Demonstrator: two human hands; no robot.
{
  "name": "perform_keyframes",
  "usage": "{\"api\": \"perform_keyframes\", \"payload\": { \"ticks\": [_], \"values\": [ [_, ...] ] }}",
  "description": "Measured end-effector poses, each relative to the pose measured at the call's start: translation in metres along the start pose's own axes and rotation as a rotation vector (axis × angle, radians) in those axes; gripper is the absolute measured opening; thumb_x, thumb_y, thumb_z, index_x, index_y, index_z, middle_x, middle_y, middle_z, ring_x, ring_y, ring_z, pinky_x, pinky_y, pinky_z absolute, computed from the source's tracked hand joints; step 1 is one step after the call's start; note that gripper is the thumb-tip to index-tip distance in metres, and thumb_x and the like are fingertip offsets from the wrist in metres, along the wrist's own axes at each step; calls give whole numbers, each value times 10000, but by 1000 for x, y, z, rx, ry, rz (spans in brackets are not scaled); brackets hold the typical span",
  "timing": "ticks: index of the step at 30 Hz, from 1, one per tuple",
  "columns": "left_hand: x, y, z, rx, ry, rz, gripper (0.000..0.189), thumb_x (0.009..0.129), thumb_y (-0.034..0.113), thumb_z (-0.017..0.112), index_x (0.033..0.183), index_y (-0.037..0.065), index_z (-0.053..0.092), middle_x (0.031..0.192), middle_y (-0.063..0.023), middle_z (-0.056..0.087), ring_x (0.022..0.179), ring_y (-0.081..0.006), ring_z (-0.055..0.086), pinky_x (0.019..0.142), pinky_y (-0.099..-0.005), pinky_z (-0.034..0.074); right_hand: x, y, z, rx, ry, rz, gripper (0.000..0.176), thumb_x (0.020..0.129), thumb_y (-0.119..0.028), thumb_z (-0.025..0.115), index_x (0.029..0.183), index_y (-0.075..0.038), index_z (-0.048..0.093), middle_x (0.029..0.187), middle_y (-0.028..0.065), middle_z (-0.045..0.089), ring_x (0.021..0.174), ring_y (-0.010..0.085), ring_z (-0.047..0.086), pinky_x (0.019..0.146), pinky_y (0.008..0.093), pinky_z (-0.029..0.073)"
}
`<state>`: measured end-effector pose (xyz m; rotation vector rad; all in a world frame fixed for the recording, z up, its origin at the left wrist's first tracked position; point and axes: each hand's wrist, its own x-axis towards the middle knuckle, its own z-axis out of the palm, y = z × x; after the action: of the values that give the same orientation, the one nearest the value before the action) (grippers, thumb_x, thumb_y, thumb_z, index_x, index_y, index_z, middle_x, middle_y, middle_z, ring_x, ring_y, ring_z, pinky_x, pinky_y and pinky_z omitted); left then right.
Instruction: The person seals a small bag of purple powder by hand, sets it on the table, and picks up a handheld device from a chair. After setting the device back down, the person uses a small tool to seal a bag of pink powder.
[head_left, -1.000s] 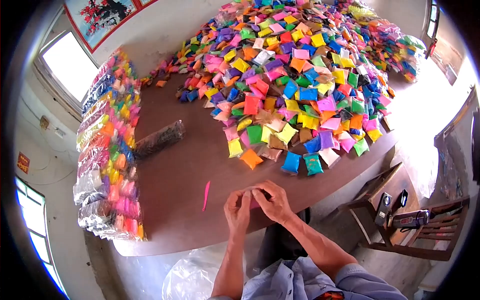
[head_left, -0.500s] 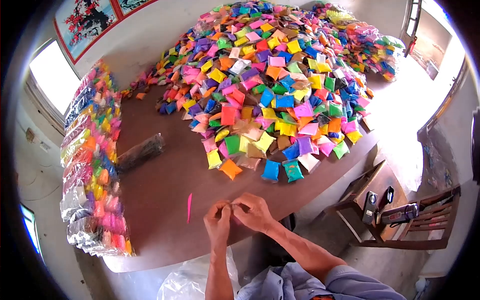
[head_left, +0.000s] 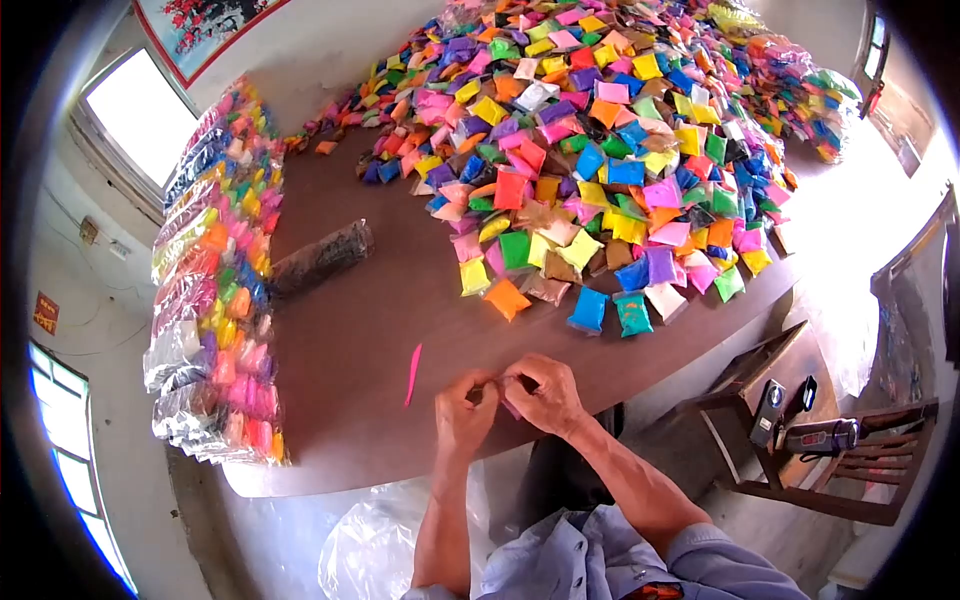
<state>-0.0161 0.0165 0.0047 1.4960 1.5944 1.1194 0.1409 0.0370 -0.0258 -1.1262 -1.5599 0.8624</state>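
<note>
My left hand (head_left: 466, 412) and my right hand (head_left: 543, 393) meet above the table's front edge, thumbs and fingertips pinched together. Something small and partly pinkish shows between them, too hidden to name. Just left of my hands a thin pink strip (head_left: 413, 375) lies on the brown table (head_left: 340, 370). Beyond them spreads a big heap of small coloured packets (head_left: 600, 170), its nearest ones being an orange packet (head_left: 506, 299), a blue packet (head_left: 588, 311) and a teal packet (head_left: 633, 314).
Stacked clear bags of coloured packets (head_left: 225, 270) line the left side. A dark wrapped roll (head_left: 322, 260) lies beside them. Clear plastic sheeting (head_left: 375, 540) hangs below the front edge. At the right stand a small wooden table (head_left: 740, 400) with dark devices and a chair (head_left: 880, 465).
The view has shifted, so the table and heap appear further right and higher. My hands remain together in a pinch, with the fingers slightly rearranged.
</note>
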Motion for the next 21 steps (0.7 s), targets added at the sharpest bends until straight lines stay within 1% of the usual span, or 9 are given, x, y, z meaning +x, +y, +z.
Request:
{"api": "perform_keyframes", "payload": {
  "ticks": [3,5,8,12,14,15,17,18,21],
  "values": [
    [3,-17,1,35,-18,2,168,952,37,616,1014,-40,751,866,-97,750,813,-140,711,750,-290,561,-1,0,-2,11,7,5,63,868,-71,700,896,-15,713,825,106,689,717,219,683,618,332,543],
    [5,-40,3,-315,31,-151,183,992,58,595,1015,-41,748,889,-85,751,838,-157,715,776,-285,560,-1,2,-3,122,104,106,59,854,-67,711,899,-29,709,828,122,698,737,261,698,649,345,551],
    [4,-32,-4,-313,7,-156,229,1059,115,573,1066,-46,736,978,-82,741,869,-140,687,834,-299,580,-1,5,-1,141,123,73,74,879,-65,707,931,-12,706,850,122,699,751,215,694,646,325,548],
    [0,-10,-7,-356,-3,-170,286,1066,210,597,1087,-41,731,960,-70,735,878,-143,683,832,-295,563,0,1,-2,180,109,105,88,900,-73,700,954,-3,703,878,128,703,772,215,695,664,322,550],
    [-1,10,-4,-455,-16,-299,305,1040,257,635,1082,-29,734,928,-55,717,843,-128,651,791,-297,537,3,-1,-3,127,127,27,77,932,-66,700,969,2,708,850,74,667,745,152,622,661,291,494],
    [-2,9,-4,-458,-12,-292,305,1040,257,635,1082,-29,734,928,-55,717,843,-128,651,791,-297,537,4,-3,-4,126,126,18,77,932,-66,700,969,2,708,850,74,667,745,152,622,661,291,494],
    [-7,4,-3,-9,-107,-90,304,1003,270,680,1088,-16,732,919,-31,701,822,-112,609,755,-307,508,4,-5,-6,130,105,20,111,937,-92,708,1004,-4,716,877,94,680,775,191,651,677,311,511],
    [-5,-7,-4,9,-145,-15,269,974,229,712,1099,-8,730,899,-16,688,809,-102,574,737,-297,491,5,-4,-5,125,109,5,111,937,-92,708,1004,-4,716,877,94,680,775,191,651,677,311,511],
    [-4,-3,-5,-113,-124,-152,242,965,188,729,1098,-14,728,896,-14,697,833,-97,596,753,-286,504,7,-1,-4,166,90,0,140,941,-122,710,1027,-12,722,911,113,692,802,205,668,693,327,523]
  ]
}}
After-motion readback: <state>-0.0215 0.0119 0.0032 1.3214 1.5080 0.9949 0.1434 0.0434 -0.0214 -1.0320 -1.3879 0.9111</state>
